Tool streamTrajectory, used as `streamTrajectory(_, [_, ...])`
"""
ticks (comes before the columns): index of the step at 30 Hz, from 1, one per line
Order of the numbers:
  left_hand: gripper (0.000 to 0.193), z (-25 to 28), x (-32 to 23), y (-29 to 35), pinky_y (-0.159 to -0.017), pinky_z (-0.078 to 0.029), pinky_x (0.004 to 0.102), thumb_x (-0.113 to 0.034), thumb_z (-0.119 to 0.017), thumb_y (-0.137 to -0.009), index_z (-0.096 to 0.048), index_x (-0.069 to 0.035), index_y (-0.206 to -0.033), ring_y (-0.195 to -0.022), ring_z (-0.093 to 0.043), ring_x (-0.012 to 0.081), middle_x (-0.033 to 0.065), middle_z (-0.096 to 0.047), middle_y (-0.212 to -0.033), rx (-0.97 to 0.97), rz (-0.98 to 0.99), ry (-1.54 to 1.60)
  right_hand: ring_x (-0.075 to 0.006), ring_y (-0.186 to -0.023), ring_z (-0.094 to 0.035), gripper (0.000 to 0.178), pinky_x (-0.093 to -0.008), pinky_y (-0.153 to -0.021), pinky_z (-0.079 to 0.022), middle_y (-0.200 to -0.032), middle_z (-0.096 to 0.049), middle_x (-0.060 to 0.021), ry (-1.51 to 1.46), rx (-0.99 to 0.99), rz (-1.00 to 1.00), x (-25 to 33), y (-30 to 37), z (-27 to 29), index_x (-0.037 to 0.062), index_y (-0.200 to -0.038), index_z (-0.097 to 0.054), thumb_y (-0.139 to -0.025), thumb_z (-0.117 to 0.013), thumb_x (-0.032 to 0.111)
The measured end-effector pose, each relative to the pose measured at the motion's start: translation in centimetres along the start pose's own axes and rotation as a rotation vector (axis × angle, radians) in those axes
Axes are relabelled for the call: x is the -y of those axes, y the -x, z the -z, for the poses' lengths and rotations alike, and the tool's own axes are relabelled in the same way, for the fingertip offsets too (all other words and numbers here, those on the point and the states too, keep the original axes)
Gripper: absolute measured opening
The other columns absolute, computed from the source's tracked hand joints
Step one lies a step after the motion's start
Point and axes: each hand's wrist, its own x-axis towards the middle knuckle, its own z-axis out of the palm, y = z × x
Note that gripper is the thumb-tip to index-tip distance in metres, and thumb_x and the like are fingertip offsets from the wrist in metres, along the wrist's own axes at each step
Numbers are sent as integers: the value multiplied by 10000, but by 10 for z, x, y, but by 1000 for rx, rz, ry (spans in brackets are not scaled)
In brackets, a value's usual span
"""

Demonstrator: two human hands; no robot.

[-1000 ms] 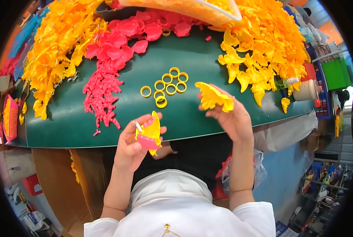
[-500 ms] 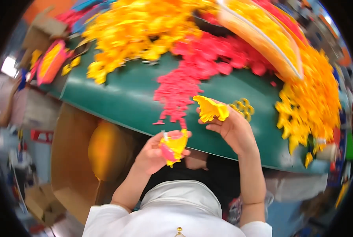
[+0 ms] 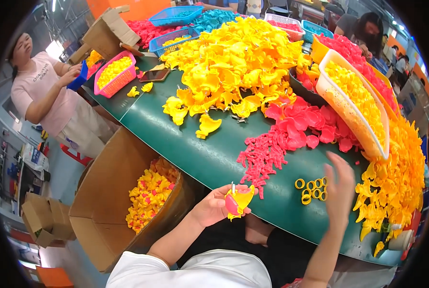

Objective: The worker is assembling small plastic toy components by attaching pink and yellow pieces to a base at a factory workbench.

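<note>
Your left hand (image 3: 213,207) pinches a small yellow-and-pink plastic piece (image 3: 237,200) just off the near edge of the green table (image 3: 185,144); your right hand (image 3: 340,192) hovers empty, fingers spread, beside a cluster of yellow rings (image 3: 311,187). The piece looks light, thin and stiff, best gripped by its edges; a slim pin juts from its top. Heaps of yellow shells (image 3: 233,62) and pink parts (image 3: 291,132) crowd the table, a cardboard box (image 3: 113,206) stands at your left, and another person (image 3: 46,96) works beyond.

Bright, even overhead light; fisheye edges bend, and the raised right hand (image 3: 340,189) looks perhaps motion-blurred.
</note>
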Motion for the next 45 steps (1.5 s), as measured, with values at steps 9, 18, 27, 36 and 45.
streamTrajectory(9, [684,-36,21,-37,-921,-523,403,-263,-717,-806,-432,-24,-1381,-1071,-624,313,187,-444,-1411,66,157,-58,-406,-1281,-402,386,-452,-1058,-345,-1400,-452,-191,554,-52,-273,-183,101,28,38,-1312,-519,-935,-536,118])
streamTrajectory(18, [601,-57,47,-40,-925,-520,373,-340,-630,-913,-412,-28,-1378,-1088,-609,332,171,-434,-1401,190,236,189,-267,-1207,-519,343,-321,-1015,-396,-1304,-562,-123,-32,-356,-217,-184,106,32,10,-1332,-498,-1015,-427,119])
streamTrajectory(27, [707,-60,76,-57,-958,-490,394,-262,-713,-843,-368,-38,-1418,-1143,-577,332,133,-476,-1349,185,391,177,-145,-927,-609,258,-268,-867,-444,-993,-693,-107,-416,213,-374,-96,117,26,-73,-1051,-651,-959,-494,110])
streamTrajectory(36, [739,-57,69,-51,-965,-488,410,-270,-728,-801,-379,-41,-1410,-1155,-573,324,162,-468,-1364,101,368,45,-271,-907,-548,442,-390,-760,-464,-929,-538,-83,220,126,-262,-39,92,0,79,-1091,-610,-757,-742,337])
streamTrajectory(45, [784,-62,74,-55,-957,-499,421,-246,-774,-757,-384,-35,-1403,-1183,-555,321,155,-484,-1345,59,276,-99,-345,-1181,-451,393,-402,-988,-388,-1284,-523,-139,-15,116,-58,-59,108,16,64,-1221,-609,-833,-664,72])
